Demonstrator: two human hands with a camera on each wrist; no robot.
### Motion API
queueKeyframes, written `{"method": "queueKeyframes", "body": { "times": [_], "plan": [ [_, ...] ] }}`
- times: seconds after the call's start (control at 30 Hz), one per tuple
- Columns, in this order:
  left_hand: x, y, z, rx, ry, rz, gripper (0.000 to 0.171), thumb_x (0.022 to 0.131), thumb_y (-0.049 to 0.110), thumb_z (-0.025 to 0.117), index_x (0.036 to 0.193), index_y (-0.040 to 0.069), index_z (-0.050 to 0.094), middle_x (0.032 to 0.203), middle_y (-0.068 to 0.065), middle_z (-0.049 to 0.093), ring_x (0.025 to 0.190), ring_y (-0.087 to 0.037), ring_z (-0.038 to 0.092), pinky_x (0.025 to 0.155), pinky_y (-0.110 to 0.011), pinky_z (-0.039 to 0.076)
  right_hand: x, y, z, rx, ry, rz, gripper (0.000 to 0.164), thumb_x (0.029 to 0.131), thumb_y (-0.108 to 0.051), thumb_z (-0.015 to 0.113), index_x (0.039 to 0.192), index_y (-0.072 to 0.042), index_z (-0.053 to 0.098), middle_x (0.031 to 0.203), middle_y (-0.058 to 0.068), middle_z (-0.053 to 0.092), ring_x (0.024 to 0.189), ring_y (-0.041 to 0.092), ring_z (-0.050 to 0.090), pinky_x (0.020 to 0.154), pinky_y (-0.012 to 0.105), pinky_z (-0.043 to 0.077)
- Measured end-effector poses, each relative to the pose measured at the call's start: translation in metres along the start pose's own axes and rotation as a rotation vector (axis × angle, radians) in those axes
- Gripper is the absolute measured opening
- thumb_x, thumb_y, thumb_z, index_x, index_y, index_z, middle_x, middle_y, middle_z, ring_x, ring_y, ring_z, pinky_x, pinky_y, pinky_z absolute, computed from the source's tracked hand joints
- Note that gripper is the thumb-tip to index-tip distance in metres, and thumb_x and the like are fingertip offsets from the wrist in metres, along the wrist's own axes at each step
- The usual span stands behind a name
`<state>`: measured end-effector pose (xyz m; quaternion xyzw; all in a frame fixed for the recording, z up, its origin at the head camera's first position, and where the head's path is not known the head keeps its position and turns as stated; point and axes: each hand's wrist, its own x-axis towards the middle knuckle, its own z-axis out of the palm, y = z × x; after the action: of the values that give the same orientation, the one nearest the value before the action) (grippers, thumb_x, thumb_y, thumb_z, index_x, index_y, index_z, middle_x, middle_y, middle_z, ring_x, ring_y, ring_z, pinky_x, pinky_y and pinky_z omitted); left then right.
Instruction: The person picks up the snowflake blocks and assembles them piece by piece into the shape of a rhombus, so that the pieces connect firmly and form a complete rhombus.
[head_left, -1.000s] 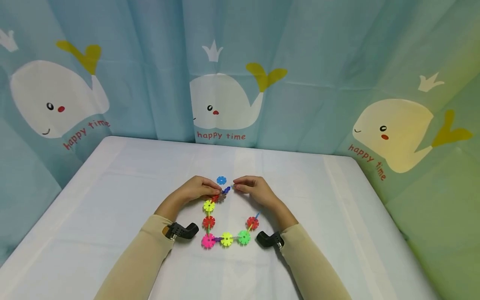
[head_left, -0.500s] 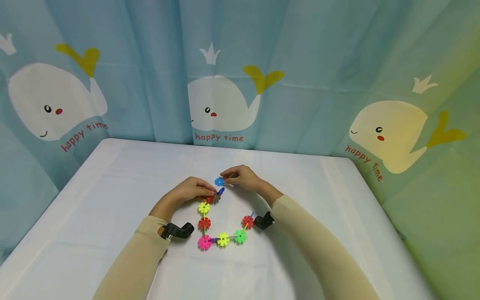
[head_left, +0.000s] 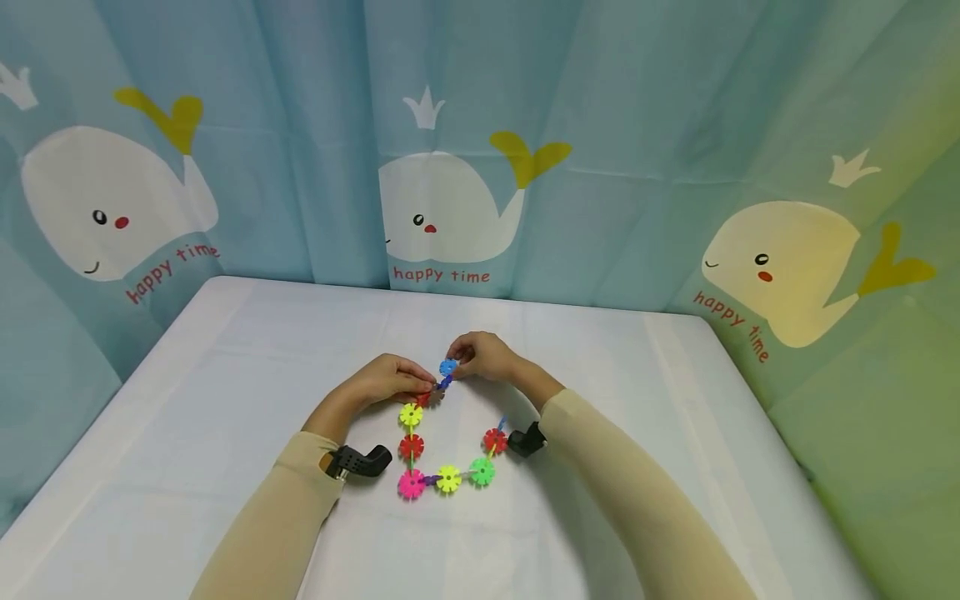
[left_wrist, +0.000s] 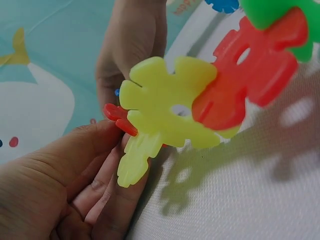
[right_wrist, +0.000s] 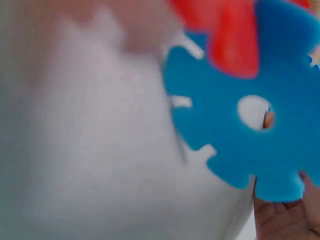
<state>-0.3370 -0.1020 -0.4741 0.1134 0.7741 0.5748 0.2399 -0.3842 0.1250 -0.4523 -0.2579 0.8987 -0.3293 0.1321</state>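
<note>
A chain of coloured plastic snowflake discs curves over the table in the head view. My left hand (head_left: 386,379) pinches it at a red disc (left_wrist: 117,117), next to a brown disc (head_left: 438,396). At that end sits a dark blue disc (head_left: 446,382). Right above it, my right hand (head_left: 487,356) pinches a light blue disc (head_left: 447,367), whose lower edge meets the dark blue one. A yellow disc (left_wrist: 155,95) and another red disc (left_wrist: 255,65) loom close in the left wrist view. A blue disc (right_wrist: 220,110) fills much of the right wrist view.
The chain runs on through a pink disc (head_left: 412,483) and a green disc (head_left: 482,472) to a red disc (head_left: 495,441) beside my right wrist camera (head_left: 528,440). A white cloth covers the table (head_left: 247,400). Behind hangs a whale-print curtain (head_left: 630,117).
My right hand has moved left, taken hold of the light blue disc and brought it to the dark blue disc. My left hand stays at the chain.
</note>
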Motion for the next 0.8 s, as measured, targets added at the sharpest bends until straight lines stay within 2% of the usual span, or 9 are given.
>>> {"method": "queueKeyframes", "body": {
  "times": [0.13, 0.3, 0.47, 0.57, 0.8],
  "plan": [
    [0.001, 0.000, 0.000, -0.008, -0.002, -0.005, 0.027, 0.094, 0.012, 0.066, 0.116, -0.005, 0.069, 0.100, -0.008, 0.074, 0.079, -0.009, 0.067, 0.075, -0.025, 0.059, -0.010, 0.006, 0.001, 0.100, 0.051, 0.039, 0.018, 0.089, -0.013, 0.074, 0.100, -0.005, 0.062, 0.088, 0.004, 0.063, 0.078, 0.012, 0.056, 0.073, 0.023, 0.048],
    [0.001, 0.003, 0.002, 0.022, 0.016, -0.012, 0.028, 0.094, 0.018, 0.068, 0.116, 0.001, 0.071, 0.098, -0.004, 0.073, 0.082, -0.009, 0.066, 0.075, -0.025, 0.058, -0.030, 0.020, 0.002, 0.366, 0.096, 0.074, 0.022, 0.098, -0.014, 0.062, 0.117, -0.003, 0.062, 0.088, 0.005, 0.069, 0.075, 0.012, 0.062, 0.070, 0.025, 0.051],
    [0.001, 0.004, 0.005, 0.066, 0.028, -0.001, 0.029, 0.093, 0.022, 0.070, 0.115, 0.004, 0.072, 0.100, -0.004, 0.074, 0.085, -0.009, 0.065, 0.077, -0.024, 0.056, -0.050, 0.029, 0.007, 0.560, 0.171, 0.138, 0.029, 0.099, -0.014, 0.060, 0.123, 0.001, 0.064, 0.088, 0.001, 0.069, 0.074, 0.009, 0.063, 0.069, 0.021, 0.053],
    [0.001, 0.005, 0.007, 0.080, 0.029, 0.008, 0.028, 0.093, 0.023, 0.069, 0.115, 0.005, 0.072, 0.102, -0.004, 0.074, 0.085, -0.009, 0.065, 0.077, -0.024, 0.056, -0.057, 0.027, 0.013, 0.629, 0.238, 0.174, 0.031, 0.097, -0.014, 0.063, 0.122, 0.003, 0.065, 0.090, 0.001, 0.070, 0.074, 0.007, 0.064, 0.070, 0.019, 0.055],
    [0.003, 0.005, 0.008, 0.066, 0.035, 0.012, 0.028, 0.093, 0.022, 0.069, 0.114, 0.004, 0.073, 0.097, -0.004, 0.075, 0.080, -0.008, 0.064, 0.071, -0.024, 0.055, -0.056, 0.016, 0.021, 0.639, 0.319, 0.216, 0.031, 0.095, -0.013, 0.066, 0.120, 0.004, 0.068, 0.096, 0.006, 0.073, 0.072, 0.004, 0.064, 0.070, 0.018, 0.055]
  ]
}}
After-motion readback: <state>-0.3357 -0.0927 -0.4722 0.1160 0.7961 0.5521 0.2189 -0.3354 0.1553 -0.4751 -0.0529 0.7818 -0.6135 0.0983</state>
